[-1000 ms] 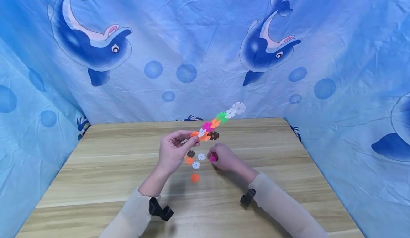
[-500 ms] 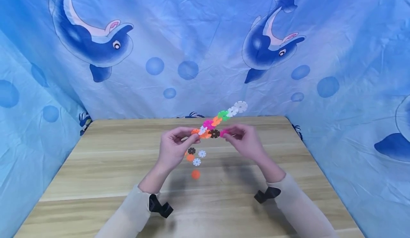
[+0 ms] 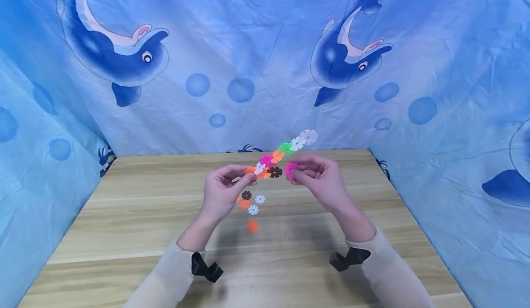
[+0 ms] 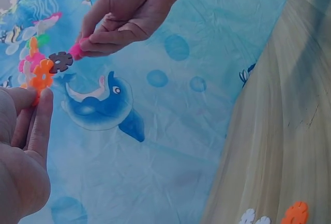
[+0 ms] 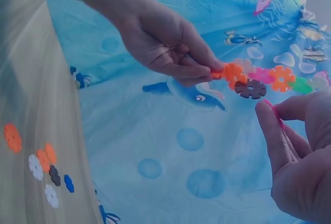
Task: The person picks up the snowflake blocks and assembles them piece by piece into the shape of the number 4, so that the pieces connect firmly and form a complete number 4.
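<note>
Wooden table [image 3: 124, 216], pale grain, planks running left to right. Loose snowflake discs lie on it near the middle: a dark disc [image 3: 246, 195], an orange disc [image 3: 245, 204] just below and touching it, a white disc [image 3: 260, 199] to the right, a second white disc [image 3: 253, 210] below that. A lone orange disc [image 3: 252, 226] sits apart, nearer the camera. The right wrist view shows the same cluster plus a blue disc [image 5: 69, 183] at its edge. Blue cloth backdrop [image 3: 256, 45] hangs behind and wraps both sides, creased, printed with bubbles. Left dolphin print [image 3: 112, 55] and right dolphin print [image 3: 343, 55], both dark blue.
</note>
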Tool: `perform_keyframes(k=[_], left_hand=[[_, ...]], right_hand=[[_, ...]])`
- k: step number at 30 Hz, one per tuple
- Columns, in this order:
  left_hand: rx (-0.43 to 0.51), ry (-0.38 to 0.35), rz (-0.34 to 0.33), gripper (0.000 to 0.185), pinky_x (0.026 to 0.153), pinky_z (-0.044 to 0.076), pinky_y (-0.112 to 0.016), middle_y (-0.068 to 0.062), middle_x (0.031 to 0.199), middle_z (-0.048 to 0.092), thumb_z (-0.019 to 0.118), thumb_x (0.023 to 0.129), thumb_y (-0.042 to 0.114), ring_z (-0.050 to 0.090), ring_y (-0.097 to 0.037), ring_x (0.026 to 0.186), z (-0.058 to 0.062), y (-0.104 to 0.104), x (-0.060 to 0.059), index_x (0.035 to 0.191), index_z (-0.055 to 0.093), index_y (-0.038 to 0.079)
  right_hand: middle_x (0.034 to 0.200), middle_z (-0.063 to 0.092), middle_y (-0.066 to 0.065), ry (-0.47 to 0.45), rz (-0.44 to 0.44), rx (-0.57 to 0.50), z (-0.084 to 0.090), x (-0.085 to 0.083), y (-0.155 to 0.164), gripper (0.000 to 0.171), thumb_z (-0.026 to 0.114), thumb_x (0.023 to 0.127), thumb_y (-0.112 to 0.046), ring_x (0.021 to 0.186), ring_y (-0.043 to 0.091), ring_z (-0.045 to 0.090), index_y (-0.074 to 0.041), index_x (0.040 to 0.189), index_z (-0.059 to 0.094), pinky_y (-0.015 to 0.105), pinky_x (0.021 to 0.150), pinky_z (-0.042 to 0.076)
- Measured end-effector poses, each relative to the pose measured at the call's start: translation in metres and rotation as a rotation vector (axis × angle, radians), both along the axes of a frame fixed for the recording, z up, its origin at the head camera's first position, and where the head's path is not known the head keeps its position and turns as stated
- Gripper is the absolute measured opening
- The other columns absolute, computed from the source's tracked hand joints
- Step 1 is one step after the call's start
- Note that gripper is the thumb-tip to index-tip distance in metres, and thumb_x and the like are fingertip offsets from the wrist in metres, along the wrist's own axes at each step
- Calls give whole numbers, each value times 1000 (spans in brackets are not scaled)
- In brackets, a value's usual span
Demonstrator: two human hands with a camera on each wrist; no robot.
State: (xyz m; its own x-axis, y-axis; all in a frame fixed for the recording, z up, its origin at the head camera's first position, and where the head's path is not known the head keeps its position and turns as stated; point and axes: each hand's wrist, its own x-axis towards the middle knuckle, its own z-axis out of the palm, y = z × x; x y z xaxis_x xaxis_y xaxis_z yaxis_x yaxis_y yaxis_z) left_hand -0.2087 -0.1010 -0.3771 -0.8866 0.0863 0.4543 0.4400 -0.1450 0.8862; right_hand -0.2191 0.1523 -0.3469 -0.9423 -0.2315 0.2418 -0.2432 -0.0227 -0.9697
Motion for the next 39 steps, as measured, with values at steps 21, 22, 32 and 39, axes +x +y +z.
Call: perform_keyframes(k=[21, 22, 32, 39], left_hand=[[-117, 1, 50, 19, 58, 60, -25, 5, 90, 79, 78, 85, 15, 77, -24, 79, -16, 4, -2, 100, 76, 4], [-124, 2, 54, 18, 57, 59, -25, 4, 90, 79, 78, 86, 16, 77, -26, 79, -16, 4, -2, 100, 76, 5], [-170, -9, 65, 17, 53, 57, -24, -10, 93, 79, 78, 86, 21, 78, -23, 79, -19, 4, -1, 98, 78, 10], [-159, -14, 80, 16, 54, 57, -24, -16, 92, 78, 77, 86, 17, 77, -18, 77, -18, 3, -1, 99, 77, 7]], right_hand=[[84, 79, -5, -134, 15, -62, -8, -2, -3, 10, 69, 90, -2, 72, 13, 76, -3, 100, 70, 30, 69, 64], [84, 79, -5, -134, 11, -63, -9, -2, -4, 10, 69, 90, -2, 73, 13, 76, -2, 100, 70, 30, 69, 64], [81, 79, -4, -154, 6, -67, -13, -2, -4, 8, 70, 89, 0, 75, 13, 77, 0, 96, 68, 31, 71, 64], [80, 79, -3, -177, 3, -50, -12, -3, -7, 18, 74, 88, -7, 74, 13, 77, 5, 100, 68, 31, 73, 64]])
